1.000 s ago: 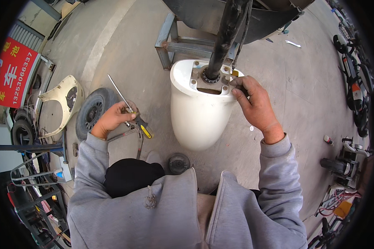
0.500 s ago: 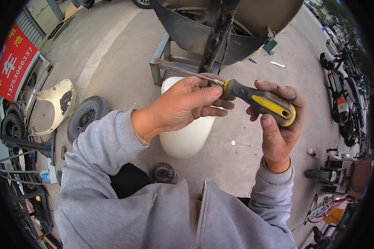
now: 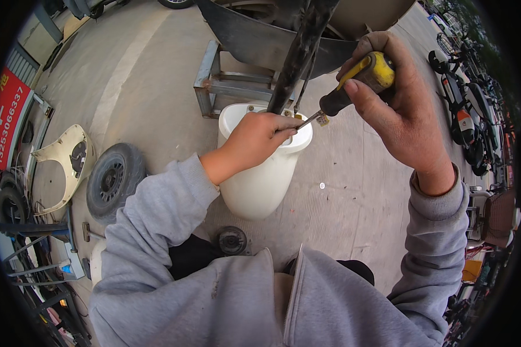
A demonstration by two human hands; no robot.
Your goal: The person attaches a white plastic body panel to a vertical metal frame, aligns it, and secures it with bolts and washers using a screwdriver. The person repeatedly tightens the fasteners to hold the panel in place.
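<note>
My right hand (image 3: 411, 124) is wrapped round the yellow and black handle of a screwdriver (image 3: 377, 74). The shaft slants down and left toward the top of a white fender-like shell (image 3: 255, 191). At that shell's rim, my left hand (image 3: 261, 137) has its fingers pinched together at the screwdriver's lower shaft; its tip is hidden. A small brass-coloured piece (image 3: 323, 120) shows beside the shaft. Just beyond the left hand, a dark scuffed tube (image 3: 298, 63) goes down into the shell, with a thin cable (image 3: 303, 92) alongside.
Behind the shell stands a metal frame (image 3: 207, 87) under a large dark-edged body panel (image 3: 246, 43). On the left are a wheel with tyre (image 3: 117, 182), a cream panel (image 3: 46, 203) and a hammer (image 3: 87, 231). A round black part (image 3: 231, 240) lies near me. Parked scooters (image 3: 463, 115) line the right.
The screwdriver, held level across both hands before, now tilts with its handle up and right. My left hand has come down to the shell's rim; my right hand has risen.
</note>
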